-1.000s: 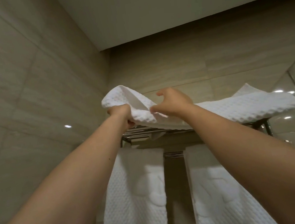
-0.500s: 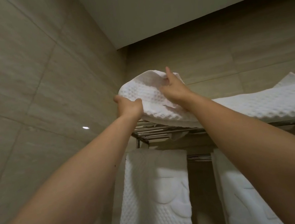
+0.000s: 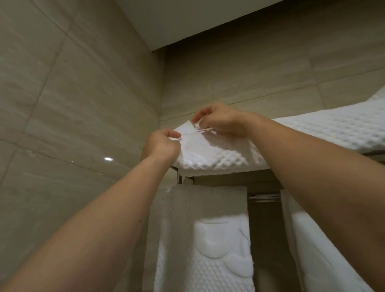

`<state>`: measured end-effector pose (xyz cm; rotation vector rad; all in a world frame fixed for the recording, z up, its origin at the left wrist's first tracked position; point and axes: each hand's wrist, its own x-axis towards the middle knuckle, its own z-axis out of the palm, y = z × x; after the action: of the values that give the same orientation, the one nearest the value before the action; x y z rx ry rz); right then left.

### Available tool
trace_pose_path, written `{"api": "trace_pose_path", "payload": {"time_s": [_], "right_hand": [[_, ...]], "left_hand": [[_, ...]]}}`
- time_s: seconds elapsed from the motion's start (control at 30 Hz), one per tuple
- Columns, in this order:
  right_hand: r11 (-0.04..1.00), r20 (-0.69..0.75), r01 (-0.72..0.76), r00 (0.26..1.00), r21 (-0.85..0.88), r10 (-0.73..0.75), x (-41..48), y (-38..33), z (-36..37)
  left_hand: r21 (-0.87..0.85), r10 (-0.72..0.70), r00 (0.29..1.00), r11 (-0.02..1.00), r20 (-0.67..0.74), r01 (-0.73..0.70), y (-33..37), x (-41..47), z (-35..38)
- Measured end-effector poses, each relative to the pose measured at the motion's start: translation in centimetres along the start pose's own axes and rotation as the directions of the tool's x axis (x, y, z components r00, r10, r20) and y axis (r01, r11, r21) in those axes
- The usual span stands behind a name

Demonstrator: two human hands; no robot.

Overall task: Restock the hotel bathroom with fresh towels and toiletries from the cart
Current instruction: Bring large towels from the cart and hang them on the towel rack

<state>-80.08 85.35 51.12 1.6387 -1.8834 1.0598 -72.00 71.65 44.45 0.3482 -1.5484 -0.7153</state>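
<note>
Beige wall tiles (image 3: 29,122) back a high metal rack (image 3: 266,196), where a folded white waffle towel (image 3: 324,134) lies across the top shelf. The left hand (image 3: 162,145) pinches its near-left corner; the right hand (image 3: 220,122) nips the top fold beside it. Two embossed towels (image 3: 205,258) hang below. Towel stocking looks nearly complete, pending squaring; toiletries and cart are out of view.

Towel (image 3: 213,152) corner now flattened down
</note>
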Motion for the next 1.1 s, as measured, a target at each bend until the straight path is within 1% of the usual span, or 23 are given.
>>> {"api": "trace_pose_path", "payload": {"time_s": [0.13, 0.2, 0.3, 0.4, 0.5, 0.57, 0.63, 0.7, 0.77, 0.83, 0.9, 0.97, 1.1], "right_hand": [[0.993, -0.05, 0.002, 0.999, -0.122, -0.008, -1.9, 0.5, -1.6], [0.984, -0.07, -0.024, 0.997, -0.178, 0.012, -3.6, 1.1, -3.3], [0.959, -0.091, -0.039, 0.996, -0.282, 0.014, -6.7, 2.2, -6.0], [0.935, -0.099, -0.034, 0.995, -0.353, -0.001, -10.2, 2.9, -8.5], [0.904, -0.104, -0.044, 0.995, -0.425, 0.0, -13.0, 3.4, -10.2], [0.855, -0.089, -0.059, 0.996, -0.516, 0.015, -14.6, 3.7, -11.0], [0.746, -0.086, -0.09, 0.995, -0.66, 0.045, -15.8, 4.0, -11.4], [0.593, -0.085, -0.114, 0.993, -0.797, 0.077, -16.9, 4.2, -12.0], [0.472, -0.088, -0.141, 0.987, -0.87, 0.133, -17.8, 5.0, -12.7], [0.384, -0.123, -0.183, 0.977, -0.905, 0.174, -18.6, 6.3, -13.1], [0.31, -0.161, -0.203, 0.975, -0.929, 0.155, -18.9, 7.3, -12.9], [0.256, -0.199, -0.22, 0.974, -0.941, 0.106, -18.7, 8.0, -12.4], [0.194, -0.287, -0.283, 0.958, -0.939, 0.006, -17.7, 9.1, -11.2]], "left_hand": [[0.152, 0.087, 0.996, 0.985, -0.03, -0.081, 0.7, -1.6, 0.7], [0.261, 0.153, 0.988, 0.954, -0.012, -0.145, 1.4, -2.5, 1.3], [0.375, 0.271, 0.957, 0.881, 0.098, -0.288, 3.0, -4.3, 1.8], [0.362, 0.371, 0.887, 0.815, 0.274, -0.453, 4.3, -6.4, 2.9], [0.391, 0.403, 0.806, 0.722, 0.433, -0.571, 5.3, -8.3, 5.0], [0.411, 0.397, 0.782, 0.685, 0.48, -0.601, 5.8, -9.3, 6.4], [0.467, 0.384, 0.789, 0.65, 0.479, -0.6, 6.0, -9.8, 7.4], [0.54, 0.386, 0.811, 0.608, 0.44, -0.582, 6.0, -9.9, 8.0], [0.608, 0.397, 0.834, 0.572, 0.383, -0.551, 5.7, -9.8, 8.3], [0.66, 0.402, 0.856, 0.551, 0.326, -0.51, 5.0, -9.5, 8.5], [0.696, 0.404, 0.871, 0.539, 0.28, -0.474, 4.3, -9.4, 8.8], [0.718, 0.412, 0.879, 0.535, 0.238, -0.445, 3.5, -9.1, 9.3], [0.731, 0.452, 0.878, 0.543, 0.16, -0.413, 2.9, -8.0, 10.0]]}}
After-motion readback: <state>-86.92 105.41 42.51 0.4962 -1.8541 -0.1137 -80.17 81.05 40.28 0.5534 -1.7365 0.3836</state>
